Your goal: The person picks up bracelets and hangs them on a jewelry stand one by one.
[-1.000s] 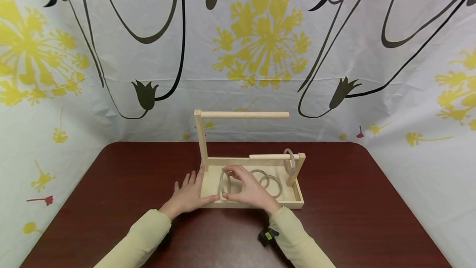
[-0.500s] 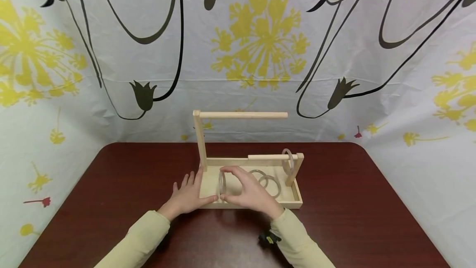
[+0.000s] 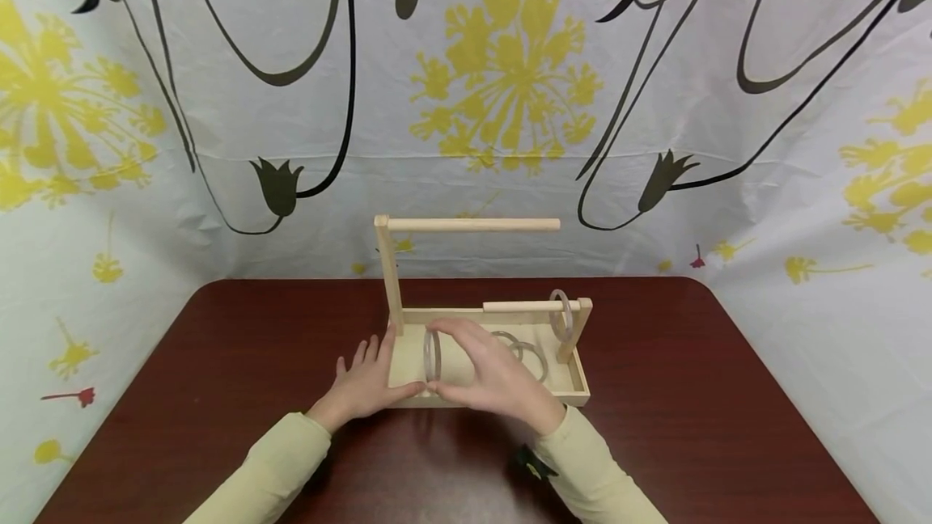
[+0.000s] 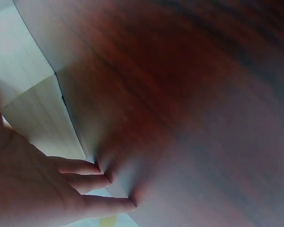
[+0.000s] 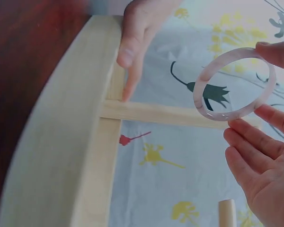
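Between its thumb and fingertips, my right hand (image 3: 498, 374) pinches a pale translucent bangle (image 3: 427, 358), standing on edge over the left part of a light wooden stand's tray (image 3: 571, 399). The right wrist view shows that bangle (image 5: 199, 94) in full, gripped at its rim by the right hand (image 5: 267, 172). My left hand (image 3: 364, 388) rests at the tray's left end, fingers spread, thumb along the front edge. In the left wrist view the left hand (image 4: 38, 189) has straight fingers. Two more bangles (image 3: 543, 362) lie in the tray, partly hidden by the right hand.
A tall post at the tray's left carries a high horizontal rod (image 3: 473, 225). The lower rod (image 3: 520, 307) at the right has a bangle (image 3: 567, 318) hanging on it. A dark red table (image 3: 692, 395) lies below, with a patterned cloth (image 3: 466, 128) behind.
The right hand has moved slightly left with the bangle, which has turned from a wider oval to a more edge-on view. The left hand stays at the tray's end.
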A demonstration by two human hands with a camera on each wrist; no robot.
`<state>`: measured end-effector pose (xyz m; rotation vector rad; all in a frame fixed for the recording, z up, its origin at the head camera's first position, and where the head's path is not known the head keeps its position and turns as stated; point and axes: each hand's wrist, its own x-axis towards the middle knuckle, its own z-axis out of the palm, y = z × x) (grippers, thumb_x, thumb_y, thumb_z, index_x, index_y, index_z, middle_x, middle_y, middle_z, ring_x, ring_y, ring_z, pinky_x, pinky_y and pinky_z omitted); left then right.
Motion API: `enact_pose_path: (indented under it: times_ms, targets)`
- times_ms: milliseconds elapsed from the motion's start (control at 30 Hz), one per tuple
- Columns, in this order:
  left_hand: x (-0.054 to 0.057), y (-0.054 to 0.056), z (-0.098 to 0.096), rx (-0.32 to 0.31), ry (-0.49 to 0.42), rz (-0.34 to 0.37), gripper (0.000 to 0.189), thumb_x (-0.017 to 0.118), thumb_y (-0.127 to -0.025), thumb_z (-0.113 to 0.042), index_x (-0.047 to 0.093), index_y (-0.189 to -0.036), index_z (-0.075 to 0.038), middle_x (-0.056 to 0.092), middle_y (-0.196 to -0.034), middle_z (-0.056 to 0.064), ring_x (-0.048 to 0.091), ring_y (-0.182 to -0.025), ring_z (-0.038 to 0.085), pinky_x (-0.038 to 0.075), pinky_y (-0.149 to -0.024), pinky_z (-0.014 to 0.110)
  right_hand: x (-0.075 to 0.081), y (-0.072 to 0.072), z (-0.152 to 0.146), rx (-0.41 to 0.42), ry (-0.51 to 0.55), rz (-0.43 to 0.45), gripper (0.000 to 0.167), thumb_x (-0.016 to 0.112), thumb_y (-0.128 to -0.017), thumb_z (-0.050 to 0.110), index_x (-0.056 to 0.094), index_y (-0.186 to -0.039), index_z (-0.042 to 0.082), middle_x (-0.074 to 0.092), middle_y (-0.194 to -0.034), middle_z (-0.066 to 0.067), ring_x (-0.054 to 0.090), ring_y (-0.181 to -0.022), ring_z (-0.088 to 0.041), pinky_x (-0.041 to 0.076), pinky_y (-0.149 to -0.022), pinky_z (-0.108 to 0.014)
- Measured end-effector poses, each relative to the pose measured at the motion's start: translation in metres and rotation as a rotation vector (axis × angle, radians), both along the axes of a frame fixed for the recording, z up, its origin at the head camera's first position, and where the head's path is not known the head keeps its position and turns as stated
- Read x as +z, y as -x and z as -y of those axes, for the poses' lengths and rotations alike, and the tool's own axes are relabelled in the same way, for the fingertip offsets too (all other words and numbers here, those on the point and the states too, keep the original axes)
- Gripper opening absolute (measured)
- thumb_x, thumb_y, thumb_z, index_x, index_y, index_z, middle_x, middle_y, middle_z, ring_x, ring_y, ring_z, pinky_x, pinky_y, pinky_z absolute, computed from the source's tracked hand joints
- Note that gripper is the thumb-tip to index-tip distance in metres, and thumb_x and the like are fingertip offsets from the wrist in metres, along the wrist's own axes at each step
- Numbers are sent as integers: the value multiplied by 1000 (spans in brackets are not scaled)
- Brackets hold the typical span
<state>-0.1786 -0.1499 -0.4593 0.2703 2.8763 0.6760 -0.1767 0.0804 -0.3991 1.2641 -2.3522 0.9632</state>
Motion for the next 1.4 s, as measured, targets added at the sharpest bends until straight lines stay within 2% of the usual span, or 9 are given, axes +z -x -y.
enact_pose_path:
  times_ms: [300,500,733,933,1067,1300,1400]
  targets:
    - [-3,2,2,-1,-9,10,112,59,-81,-71,6,-156,-7,23,-148,37,18,-137,52,12,-98,75,14,6,-3,-9,-99,-57,68,79,-78,31,52,-134,5,56,-133,-8,50,-125,-19,42,-99,-36]
    - [-5,1,2,-2,-16,12,112,58,-81,-71,6,-156,-7,23,-148,37,18,-138,52,11,-98,75,19,11,-4,45,-197,-92,66,77,-79,32,51,-134,5,57,-130,-5,51,-123,-19,38,-102,-34]
    - [-3,1,1,2,-14,10,112,59,-81,-70,8,-155,-5,23,-148,37,18,-137,52,12,-98,75,25,17,-8,114,-203,-127,66,79,-78,29,52,-132,2,56,-130,-7,49,-125,-24,33,-107,-39]
    - [-4,1,1,3,-10,12,112,60,-81,-70,7,-155,-5,23,-148,36,18,-138,51,11,-99,75,30,24,-16,109,-259,-160,65,77,-80,32,52,-132,2,57,-130,-9,51,-124,-25,34,-106,-40]
    - [-2,-1,1,2,-17,13,112,60,-82,-69,5,-156,-6,22,-149,36,17,-138,51,11,-99,75,35,27,-23,100,-307,-197,64,76,-80,33,52,-131,3,57,-130,-9,51,-124,-25,33,-107,-40]
    - [1,-2,2,4,-27,11,110,62,-82,-66,6,-155,-5,23,-148,37,18,-137,52,11,-99,75,46,32,-34,106,-382,-325,61,75,-79,35,55,-127,2,59,-126,-12,55,-119,-26,36,-104,-42]
    - [1,-1,1,6,-32,19,110,62,-83,-65,5,-156,-6,22,-149,36,17,-138,51,11,-99,74,48,34,-38,101,-390,-344,60,76,-78,34,55,-125,2,60,-125,-13,54,-120,-26,36,-104,-43]
